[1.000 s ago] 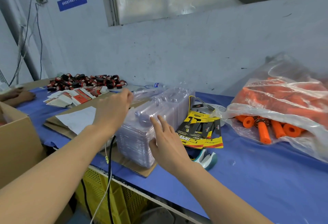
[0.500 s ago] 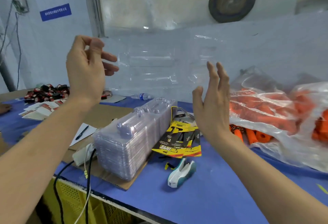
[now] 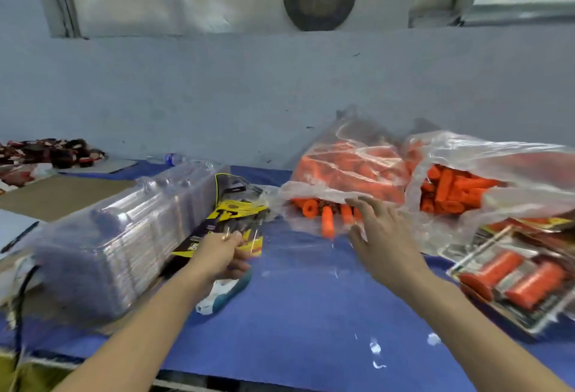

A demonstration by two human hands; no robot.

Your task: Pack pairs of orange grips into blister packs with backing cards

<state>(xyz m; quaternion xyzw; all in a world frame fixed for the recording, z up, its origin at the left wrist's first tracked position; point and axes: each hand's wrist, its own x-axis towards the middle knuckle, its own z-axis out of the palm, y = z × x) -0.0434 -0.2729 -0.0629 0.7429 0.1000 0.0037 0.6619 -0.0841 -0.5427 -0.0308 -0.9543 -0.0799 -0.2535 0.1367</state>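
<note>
Two crinkled clear plastic bags (image 3: 357,149) stuffed with ribbed orange cylindrical grips (image 3: 327,223), several loose at near bag's mouth, on blue table cover (image 3: 311,314). Tall stack of glossy clear moulded blister shells (image 3: 124,236) at left, yellow-black backing cards (image 3: 236,208) leaning against it. Sealed pack (image 3: 497,283) with two grips far right. Curled left hand (image 3: 221,256) at cards' lower edge, pinched item lost in blur. Empty right hand (image 3: 382,236), fingers spread, at bag mouth.

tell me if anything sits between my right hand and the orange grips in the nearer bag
Only the clear plastic bag itself: its loose flap hangs over the orange grips at the mouth. The right hand is open, its fingers at that opening. Nothing else visible lies between them.
</note>
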